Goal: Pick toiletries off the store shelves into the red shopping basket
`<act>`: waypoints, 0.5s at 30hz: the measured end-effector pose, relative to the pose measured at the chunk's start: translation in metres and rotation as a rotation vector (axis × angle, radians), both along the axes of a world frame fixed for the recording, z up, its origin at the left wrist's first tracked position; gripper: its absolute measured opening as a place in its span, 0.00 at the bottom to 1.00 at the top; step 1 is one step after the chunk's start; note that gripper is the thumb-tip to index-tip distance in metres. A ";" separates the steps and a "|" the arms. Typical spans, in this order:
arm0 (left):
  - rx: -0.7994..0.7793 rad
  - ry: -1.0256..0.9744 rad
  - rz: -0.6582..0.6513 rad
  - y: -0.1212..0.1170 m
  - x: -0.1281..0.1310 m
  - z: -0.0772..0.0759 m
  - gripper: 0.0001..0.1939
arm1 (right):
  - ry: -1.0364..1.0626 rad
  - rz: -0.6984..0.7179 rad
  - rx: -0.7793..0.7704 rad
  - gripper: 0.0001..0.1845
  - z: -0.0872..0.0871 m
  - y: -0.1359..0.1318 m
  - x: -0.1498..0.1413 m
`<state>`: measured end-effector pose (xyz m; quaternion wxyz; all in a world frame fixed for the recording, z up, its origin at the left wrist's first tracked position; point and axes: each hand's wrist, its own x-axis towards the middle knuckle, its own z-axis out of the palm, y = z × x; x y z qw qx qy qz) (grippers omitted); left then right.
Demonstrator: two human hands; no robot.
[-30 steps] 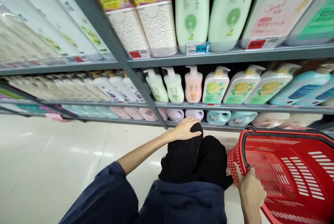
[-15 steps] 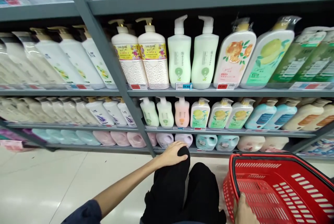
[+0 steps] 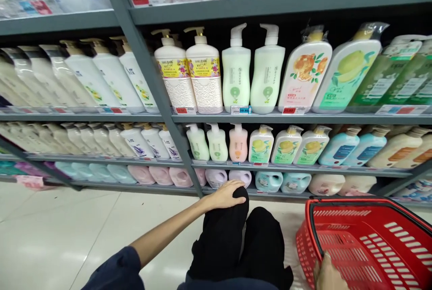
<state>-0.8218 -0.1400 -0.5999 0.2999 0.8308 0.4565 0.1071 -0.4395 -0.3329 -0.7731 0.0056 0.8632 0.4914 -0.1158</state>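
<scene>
My left hand (image 3: 228,193) lies on my black-trousered left knee (image 3: 241,200), its fingers resting over the kneecap and holding nothing. At the lower right, my right hand (image 3: 329,274) is closed around the near left side of a red shopping basket (image 3: 307,231), by its black handle (image 3: 313,227). No goods show in the visible part of the basket. Some fingers of that hand are hidden behind the basket's edge and the frame's bottom. Nearest to my left hand on the bottom shelf are lilac jugs (image 3: 240,176).
Grey shelves (image 3: 293,118) run across the view. The middle one bears white pump bottles (image 3: 204,78), pale green pump bottles (image 3: 267,78) and fruit-printed bottles (image 3: 305,74). Smaller bottles (image 3: 238,146) stand below. A slanting upright (image 3: 146,56) divides the shelving. Pale floor tiles (image 3: 101,231) lie at left.
The view has shifted slightly, so the shelves, my hands and the basket appear a little further right. My left hand stays on the knee and my right hand stays on the basket.
</scene>
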 end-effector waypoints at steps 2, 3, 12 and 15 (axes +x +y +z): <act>0.016 0.028 0.009 -0.004 0.007 -0.003 0.32 | -0.020 -0.025 -0.045 0.33 0.012 0.002 -0.007; 0.040 0.044 0.037 -0.007 0.012 -0.007 0.32 | -0.031 -0.036 -0.059 0.32 0.017 0.004 -0.010; 0.239 0.106 0.140 -0.029 0.052 -0.030 0.27 | -0.105 -0.130 -0.008 0.35 0.031 0.011 -0.027; 0.225 0.122 0.065 -0.023 0.060 -0.028 0.27 | -0.117 -0.133 -0.020 0.31 0.035 0.014 -0.031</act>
